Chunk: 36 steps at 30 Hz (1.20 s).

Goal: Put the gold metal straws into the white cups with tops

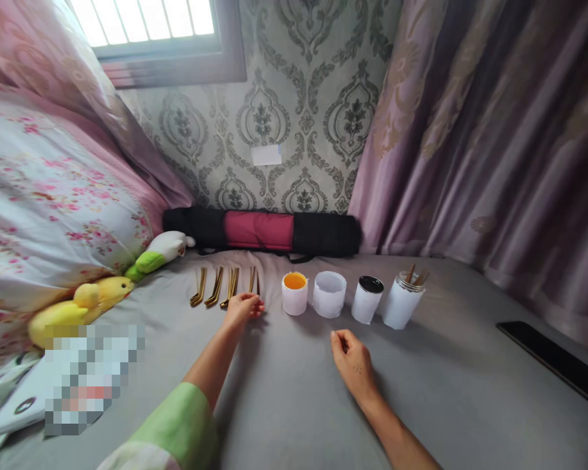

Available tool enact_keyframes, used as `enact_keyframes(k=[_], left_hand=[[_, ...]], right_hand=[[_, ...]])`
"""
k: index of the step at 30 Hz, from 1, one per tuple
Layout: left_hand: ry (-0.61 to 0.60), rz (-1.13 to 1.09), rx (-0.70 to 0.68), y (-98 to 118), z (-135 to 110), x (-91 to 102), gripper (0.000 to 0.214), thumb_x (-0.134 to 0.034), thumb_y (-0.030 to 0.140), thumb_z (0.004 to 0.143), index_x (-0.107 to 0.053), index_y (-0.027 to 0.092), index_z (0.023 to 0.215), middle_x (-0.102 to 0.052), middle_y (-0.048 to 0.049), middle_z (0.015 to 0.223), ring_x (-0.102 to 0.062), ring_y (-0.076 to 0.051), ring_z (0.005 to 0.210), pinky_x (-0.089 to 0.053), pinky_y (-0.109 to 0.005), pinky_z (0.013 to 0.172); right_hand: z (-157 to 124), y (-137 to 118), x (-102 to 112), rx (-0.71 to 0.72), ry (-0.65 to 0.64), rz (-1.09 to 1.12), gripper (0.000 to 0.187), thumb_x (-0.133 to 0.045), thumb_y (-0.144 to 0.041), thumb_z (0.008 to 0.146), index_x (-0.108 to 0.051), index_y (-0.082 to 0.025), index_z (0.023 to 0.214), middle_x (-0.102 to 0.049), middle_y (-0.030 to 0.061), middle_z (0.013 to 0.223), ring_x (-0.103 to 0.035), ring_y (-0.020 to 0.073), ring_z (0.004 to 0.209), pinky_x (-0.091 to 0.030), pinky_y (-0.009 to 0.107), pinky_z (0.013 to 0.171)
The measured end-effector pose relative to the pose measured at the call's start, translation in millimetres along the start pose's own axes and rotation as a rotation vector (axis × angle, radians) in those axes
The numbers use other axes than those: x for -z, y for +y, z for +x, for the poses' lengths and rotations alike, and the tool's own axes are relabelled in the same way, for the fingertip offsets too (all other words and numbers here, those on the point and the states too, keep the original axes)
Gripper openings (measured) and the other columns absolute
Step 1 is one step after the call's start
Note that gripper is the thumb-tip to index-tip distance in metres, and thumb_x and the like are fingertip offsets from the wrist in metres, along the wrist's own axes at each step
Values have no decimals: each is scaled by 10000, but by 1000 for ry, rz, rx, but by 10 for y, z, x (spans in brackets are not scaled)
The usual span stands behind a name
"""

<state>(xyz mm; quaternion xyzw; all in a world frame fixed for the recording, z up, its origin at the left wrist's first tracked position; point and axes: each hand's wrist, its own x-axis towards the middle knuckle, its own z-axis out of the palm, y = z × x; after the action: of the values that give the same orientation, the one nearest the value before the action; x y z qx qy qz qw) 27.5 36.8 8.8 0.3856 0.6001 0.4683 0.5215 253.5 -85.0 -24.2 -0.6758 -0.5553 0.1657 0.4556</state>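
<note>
Just left of the middle of the frame, the left hand (244, 308) is at the near end of a row of gold tweezers; its fingertips are drawn together at the lower end of the rightmost pair (252, 281), which they partly hide, so I cannot tell whether they pinch it or only touch it. Three more pairs lie to its left at the centre of the frame: one at the far left of the row (198, 287), one next to it (214, 288) and one just beside the hand (231, 284), each with a bent end toward the bottom of the frame. The right hand (353, 362), lower and right of centre, is loosely curled, thumb against the fingers, with nothing visible in its grip; it is apart from the cups above it. Those stand upright in a row right of centre: an orange cup (294, 297), a pale cup (329, 297), a black-topped cup (367, 301) and, at the right end, a jar (403, 303) with brown sticks (414, 275) poking out. All of this rests on a grey sheet (294, 405). A black and red bag (259, 231) lies across the middle of the frame, beyond the tweezers and cups. A yellow toy (98, 297) is at left, and a dark phone (551, 359) at lower right.
</note>
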Motion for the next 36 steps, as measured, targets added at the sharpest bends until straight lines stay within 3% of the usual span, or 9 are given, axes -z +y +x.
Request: enact_keyframes(k=[10, 25, 36], left_hand=[[-95, -341, 27, -263, -299, -121, 44, -528, 84, 737, -532, 79, 781, -607, -73, 660, -564, -75, 519, -473, -180, 491], [-196, -513, 108, -358, -698, -283, 131, -559, 48, 706, -581, 67, 834, -599, -76, 697, -552, -61, 538, -465, -168, 530], [-256, -531, 39, -415, -850, -375, 271, -642, 243, 661, -600, 93, 882, -578, -42, 698, -505, -49, 512, -381, -163, 450]], right_hand=[[0, 6, 0, -8, -11, -18, 325, -378, -425, 789, -558, -165, 714, -601, 43, 606, -535, 143, 541, -369, 224, 527], [-7, 3, 8, 1, -17, -17, 345, -373, -434, 787, -572, -161, 718, -603, 51, 617, -525, 141, 542, -368, 226, 520], [-8, 5, 2, 7, -13, -26, 361, -370, -442, 784, -577, -151, 730, -614, 67, 639, -534, 146, 555, -377, 229, 525]])
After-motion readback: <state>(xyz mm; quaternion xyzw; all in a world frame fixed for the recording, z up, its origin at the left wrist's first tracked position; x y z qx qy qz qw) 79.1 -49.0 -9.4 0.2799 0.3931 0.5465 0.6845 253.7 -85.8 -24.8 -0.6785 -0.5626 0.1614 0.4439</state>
